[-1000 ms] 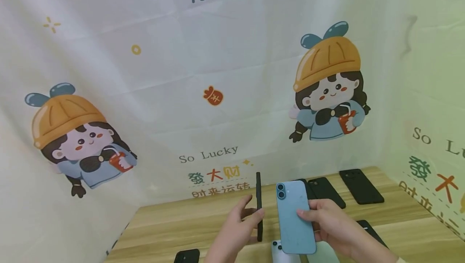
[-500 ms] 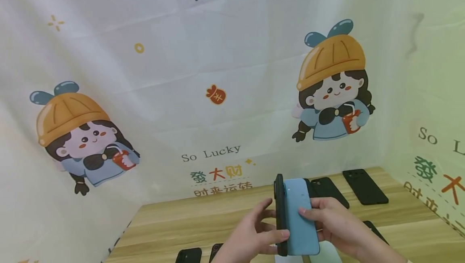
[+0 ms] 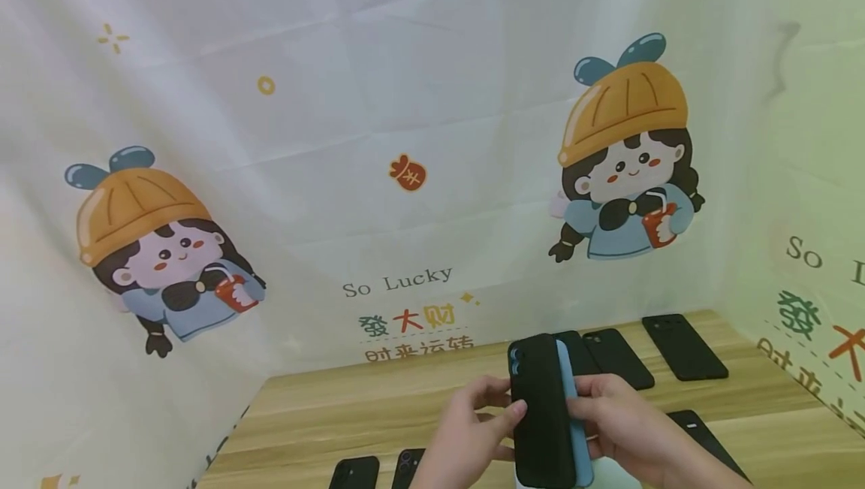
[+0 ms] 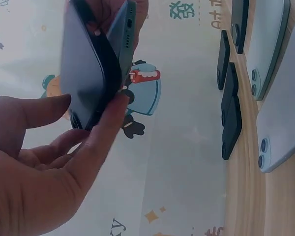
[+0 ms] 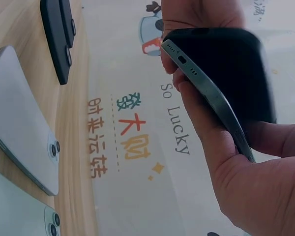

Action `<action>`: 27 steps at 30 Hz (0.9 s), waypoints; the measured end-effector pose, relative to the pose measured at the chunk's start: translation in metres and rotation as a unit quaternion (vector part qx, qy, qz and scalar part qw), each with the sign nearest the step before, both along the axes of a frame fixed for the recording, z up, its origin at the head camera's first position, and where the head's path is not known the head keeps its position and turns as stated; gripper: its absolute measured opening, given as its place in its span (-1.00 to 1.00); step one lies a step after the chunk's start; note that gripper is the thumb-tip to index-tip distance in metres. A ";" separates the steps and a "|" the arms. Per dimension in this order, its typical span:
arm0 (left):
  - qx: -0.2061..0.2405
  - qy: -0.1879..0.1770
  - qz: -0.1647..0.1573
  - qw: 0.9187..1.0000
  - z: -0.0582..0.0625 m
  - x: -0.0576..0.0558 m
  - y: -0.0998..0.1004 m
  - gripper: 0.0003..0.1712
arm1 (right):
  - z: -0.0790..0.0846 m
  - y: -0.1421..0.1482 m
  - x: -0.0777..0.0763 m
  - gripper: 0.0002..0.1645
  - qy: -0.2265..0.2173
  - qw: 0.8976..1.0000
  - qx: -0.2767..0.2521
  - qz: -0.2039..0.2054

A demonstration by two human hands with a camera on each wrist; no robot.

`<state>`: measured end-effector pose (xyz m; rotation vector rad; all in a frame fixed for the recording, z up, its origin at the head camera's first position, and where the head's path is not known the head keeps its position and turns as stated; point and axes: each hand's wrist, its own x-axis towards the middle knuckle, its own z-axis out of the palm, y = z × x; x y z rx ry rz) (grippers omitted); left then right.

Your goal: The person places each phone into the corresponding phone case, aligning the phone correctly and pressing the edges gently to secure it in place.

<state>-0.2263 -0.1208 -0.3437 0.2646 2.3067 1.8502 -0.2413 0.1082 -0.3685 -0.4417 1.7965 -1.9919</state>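
In front of me, over the wooden table, a black phone case (image 3: 544, 421) overlaps the back of a blue phone (image 3: 580, 436). My left hand (image 3: 469, 429) grips the case by its left edge, thumb on its outer face. The phone's right edge is held by my right hand (image 3: 625, 421), and a strip of blue shows beside the case. Two blue camera lenses appear through the case's cutout. Seen from the right wrist, the phone's port end (image 5: 187, 61) sits at an angle to the case (image 5: 236, 64), with a wedge-shaped gap between them.
Several black cases (image 3: 684, 346) lie at the table's back right, another (image 3: 706, 440) nearer on the right. Two more black ones, one here (image 3: 354, 472), lie at front left. A pale lavender phone (image 4: 287, 108) and pale green phone (image 4: 265, 44) lie below the hands. Printed cloth (image 3: 317, 196) encloses the table.
My left hand has brought the case rightward from edge-on beside the phone and turned it over the phone's back. The right hand has kept its hold on the phone.
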 end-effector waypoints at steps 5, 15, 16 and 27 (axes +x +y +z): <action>0.019 -0.001 0.017 1.000 -0.004 -0.003 -0.001 -0.58 | -0.001 -0.001 0.002 -0.44 -0.014 0.999 -0.028 0.032; 0.033 -0.023 0.003 0.999 -0.007 -0.005 0.001 -0.44 | 0.004 -0.004 0.005 -0.18 -0.031 0.995 -0.052 0.077; 0.036 -0.025 0.003 0.999 -0.008 -0.005 0.000 -0.46 | 0.004 -0.004 0.005 -0.20 -0.031 0.996 -0.048 0.075; 0.115 -0.086 -0.052 0.988 -0.010 -0.007 -0.010 -0.76 | 0.005 -0.008 0.008 -0.33 -0.028 0.997 -0.019 0.069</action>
